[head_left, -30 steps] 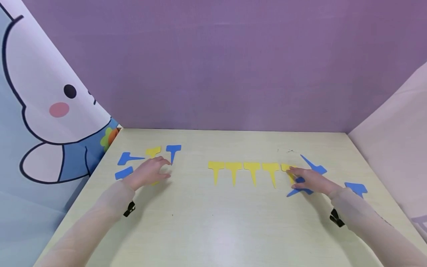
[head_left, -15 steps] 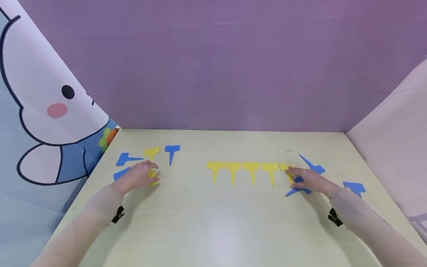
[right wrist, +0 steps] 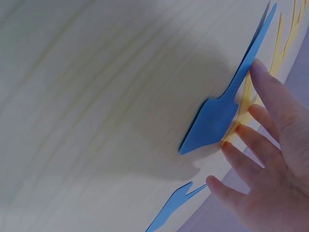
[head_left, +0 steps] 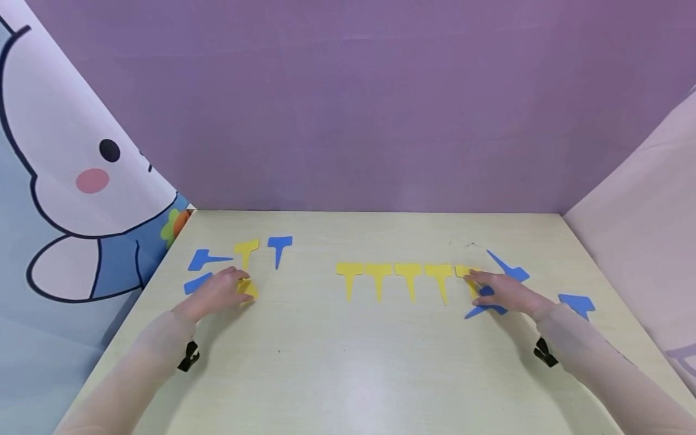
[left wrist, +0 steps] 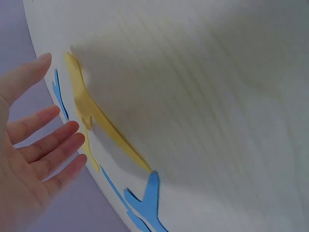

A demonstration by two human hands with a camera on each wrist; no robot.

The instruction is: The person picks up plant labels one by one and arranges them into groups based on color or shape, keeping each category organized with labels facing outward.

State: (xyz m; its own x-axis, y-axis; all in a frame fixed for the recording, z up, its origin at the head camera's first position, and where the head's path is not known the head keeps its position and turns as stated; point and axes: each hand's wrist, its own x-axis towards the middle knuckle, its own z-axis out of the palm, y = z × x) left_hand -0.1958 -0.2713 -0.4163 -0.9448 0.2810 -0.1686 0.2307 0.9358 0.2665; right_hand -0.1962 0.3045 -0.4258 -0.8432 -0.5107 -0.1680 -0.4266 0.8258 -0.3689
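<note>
My left hand [head_left: 214,293] is at a yellow T-shaped plant label [head_left: 249,290], its fingers and thumb spread apart. In the left wrist view this yellow label lies on the table, with the straight fingertips beside it. My right hand [head_left: 508,293] reaches over the last yellow label [head_left: 465,271] of a row and a blue label [head_left: 478,312]. In the right wrist view its fingers are extended and apart, with the thumb tip at the blue label's stem [right wrist: 247,65]. Neither hand has a label gripped.
Several yellow labels [head_left: 408,270] stand in a row mid-table, stems toward me. Blue labels [head_left: 280,242] and a yellow one [head_left: 247,246] lie at the left. More blue labels [head_left: 516,274] lie at the right. Purple cloth [head_left: 348,121] hangs behind the table.
My left hand has moved left, away from the upright blue label, back to the yellow label near it. The right hand has stayed in place.
</note>
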